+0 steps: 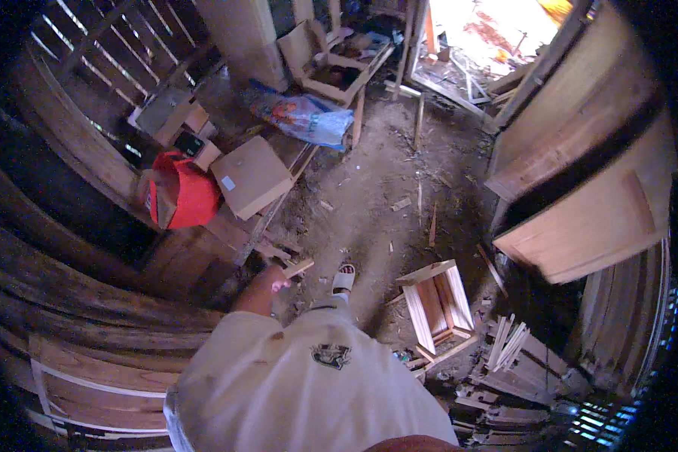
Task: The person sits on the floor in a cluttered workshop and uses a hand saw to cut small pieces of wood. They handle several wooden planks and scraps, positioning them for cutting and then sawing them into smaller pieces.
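My left hand [279, 285] hangs low beside my left hip, near the end of the wooden bench [230, 232]. Its fingers are closed round a short pale wood piece [300, 267], whose end sticks out ahead of the hand. Of my right arm only a strip of skin shows at the lower edge; the right hand is out of the picture. On the bench stand a closed cardboard box [252, 177] and a bright red bag [184, 194].
A wooden drawer-like frame [437, 305] rests on the dirt floor [369, 203] to my right, near a bundle of thin sticks [507, 343] and stacked boards. Wood panels [587, 233] lean at the right. Ahead are a plastic sack [309, 120], an open box [339, 79] and a bright doorway.
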Action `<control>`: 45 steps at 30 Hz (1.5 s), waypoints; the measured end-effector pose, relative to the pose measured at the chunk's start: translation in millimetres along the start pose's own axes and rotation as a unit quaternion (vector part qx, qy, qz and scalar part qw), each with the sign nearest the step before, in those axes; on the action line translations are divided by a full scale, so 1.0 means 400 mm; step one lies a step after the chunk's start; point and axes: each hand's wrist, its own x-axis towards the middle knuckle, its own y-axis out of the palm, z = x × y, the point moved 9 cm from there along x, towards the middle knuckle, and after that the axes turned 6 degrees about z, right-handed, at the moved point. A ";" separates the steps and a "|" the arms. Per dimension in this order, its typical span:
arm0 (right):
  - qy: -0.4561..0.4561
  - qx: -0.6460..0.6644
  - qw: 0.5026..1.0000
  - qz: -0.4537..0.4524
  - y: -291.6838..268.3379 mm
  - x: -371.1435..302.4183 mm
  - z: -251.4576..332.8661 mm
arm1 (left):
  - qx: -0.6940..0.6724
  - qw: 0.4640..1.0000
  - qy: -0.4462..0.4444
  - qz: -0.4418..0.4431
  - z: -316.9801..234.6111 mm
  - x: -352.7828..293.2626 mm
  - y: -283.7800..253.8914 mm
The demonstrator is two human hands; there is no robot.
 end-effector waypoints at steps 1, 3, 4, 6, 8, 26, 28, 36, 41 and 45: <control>-0.004 -0.016 1.000 0.001 0.028 0.010 0.063 | -0.022 1.000 -0.011 0.013 -0.016 0.025 -0.022; -0.023 -0.022 0.999 -0.004 0.068 0.018 0.195 | -0.028 0.999 -0.004 0.026 -0.135 0.080 -0.088; -0.032 -0.032 0.999 0.003 0.103 0.026 0.266 | 0.035 0.998 0.041 -0.013 -0.184 0.107 -0.129; -0.054 -0.054 0.997 0.024 0.180 0.040 0.408 | 0.164 0.974 0.131 -0.087 -0.232 0.186 -0.187; -0.077 -0.081 0.990 0.090 0.332 0.072 0.547 | 0.181 0.956 0.170 -0.159 -0.113 0.268 -0.273; 0.079 -0.135 0.971 0.181 0.389 0.448 1.054 | -0.195 0.974 -0.018 0.112 -0.544 0.670 -0.304; 0.120 -0.116 0.965 0.201 0.350 0.506 1.113 | -0.177 0.979 -0.014 0.097 -0.635 0.690 -0.330; 0.103 -0.134 0.954 0.247 0.364 0.764 1.663 | 0.228 0.957 0.141 -0.113 -0.997 0.882 -0.600; -0.004 -0.012 0.994 0.112 0.407 0.931 1.803 | 0.096 0.973 0.182 -0.106 -1.174 0.916 -0.669; 0.030 -0.365 0.927 0.075 0.257 1.261 1.710 | 0.223 0.941 0.249 -0.056 -1.465 1.090 -0.655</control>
